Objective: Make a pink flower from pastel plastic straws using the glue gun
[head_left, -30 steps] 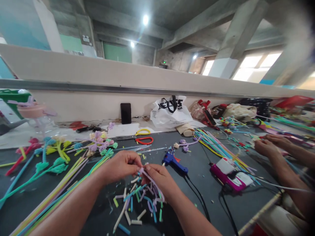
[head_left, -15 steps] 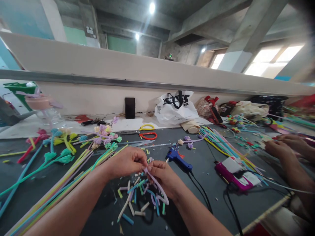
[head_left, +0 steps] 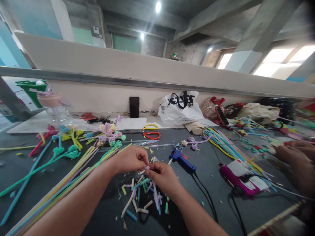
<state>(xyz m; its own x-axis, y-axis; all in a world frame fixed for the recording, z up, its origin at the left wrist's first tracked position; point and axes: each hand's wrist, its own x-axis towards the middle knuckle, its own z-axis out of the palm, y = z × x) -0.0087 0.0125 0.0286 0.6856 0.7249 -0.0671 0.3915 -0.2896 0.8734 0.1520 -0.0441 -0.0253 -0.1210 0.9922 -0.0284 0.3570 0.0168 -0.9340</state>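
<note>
Centrally, the left hand point(head_left: 134, 159) and the right hand point(head_left: 162, 176) meet over the dark surface point(head_left: 105, 209), thumb and fingers of each pinched on a small lilac chenille piece point(head_left: 147, 167). Its form is largely hidden by the fingertips, but it appears to be only partly worked. Completed work seems to comprise the pastel flower cluster point(head_left: 109, 132) at left, the green leafed stem point(head_left: 65, 152) in front of it, and a lilac flower sprig point(head_left: 195, 141) right of centre. Apparently unused material remains: a left stem bundle point(head_left: 64, 188) beside the forearm and a right stem bundle point(head_left: 230, 149) farther off. Cut chenille pieces point(head_left: 143, 211) lie loose below the hands.

Surface: the blue glue gun point(head_left: 183, 161) rests just right of the hands, with scissors point(head_left: 144, 130) beyond and a magenta power strip point(head_left: 242, 178) to the right. Along the back stand a dark phone point(head_left: 134, 107) and a white bag point(head_left: 180, 106). A co-worker's hands point(head_left: 289, 154), blurred, occupy the right edge.

Room: a pale partition point(head_left: 98, 60) backs the surface; above it appear a ceiling lamp point(head_left: 158, 6), a concrete column point(head_left: 248, 59) and bright windows point(head_left: 273, 60).
</note>
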